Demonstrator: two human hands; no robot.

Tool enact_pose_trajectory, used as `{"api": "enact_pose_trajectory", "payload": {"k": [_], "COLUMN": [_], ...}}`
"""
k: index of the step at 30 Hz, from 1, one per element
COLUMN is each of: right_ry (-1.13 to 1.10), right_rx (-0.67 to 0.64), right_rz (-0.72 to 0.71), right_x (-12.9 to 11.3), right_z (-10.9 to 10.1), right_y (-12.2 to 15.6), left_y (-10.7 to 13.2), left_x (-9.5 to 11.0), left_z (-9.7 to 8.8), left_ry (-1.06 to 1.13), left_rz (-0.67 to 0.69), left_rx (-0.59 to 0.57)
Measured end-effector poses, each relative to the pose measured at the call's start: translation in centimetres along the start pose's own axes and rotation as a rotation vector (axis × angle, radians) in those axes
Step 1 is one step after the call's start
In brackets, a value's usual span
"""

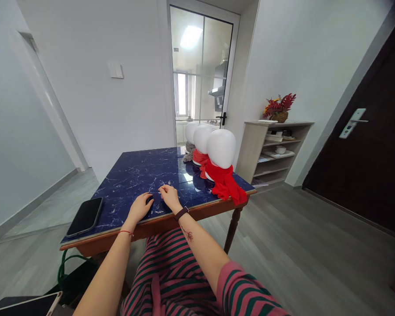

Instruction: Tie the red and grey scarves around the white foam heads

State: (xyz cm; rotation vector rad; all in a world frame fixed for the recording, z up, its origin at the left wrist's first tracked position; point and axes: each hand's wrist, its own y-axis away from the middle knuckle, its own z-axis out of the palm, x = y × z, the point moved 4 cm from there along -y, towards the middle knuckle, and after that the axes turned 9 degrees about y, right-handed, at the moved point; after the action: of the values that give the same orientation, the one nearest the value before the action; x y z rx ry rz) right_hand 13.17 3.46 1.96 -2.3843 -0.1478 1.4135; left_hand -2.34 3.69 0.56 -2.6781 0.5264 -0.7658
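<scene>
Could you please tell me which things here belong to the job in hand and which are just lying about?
Likely in the job:
left hand
right hand
table beneath them
white rounded forms
cloths at their bases

Probably just lying about:
phone
flowers
shelves

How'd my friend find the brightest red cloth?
Look for the blue marbled table. Along its right side, three white rounded shapes line up. The red cloth is around the nearest one's base, brighter than the other cloths and spilling over the table's edge.
</scene>
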Motion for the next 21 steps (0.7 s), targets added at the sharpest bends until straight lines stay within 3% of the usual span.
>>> {"api": "enact_pose_trajectory", "payload": {"k": [21], "right_ry": [-0.018], "right_rx": [0.001], "right_rz": [0.001], "right_x": [-0.16], "right_z": [-0.12], "right_y": [0.11], "left_y": [0.06], "left_x": [0.08], "left_z": [-0.06], "left_ry": [0.000], "left_rz": [-0.011], "left_rx": [-0.009]}}
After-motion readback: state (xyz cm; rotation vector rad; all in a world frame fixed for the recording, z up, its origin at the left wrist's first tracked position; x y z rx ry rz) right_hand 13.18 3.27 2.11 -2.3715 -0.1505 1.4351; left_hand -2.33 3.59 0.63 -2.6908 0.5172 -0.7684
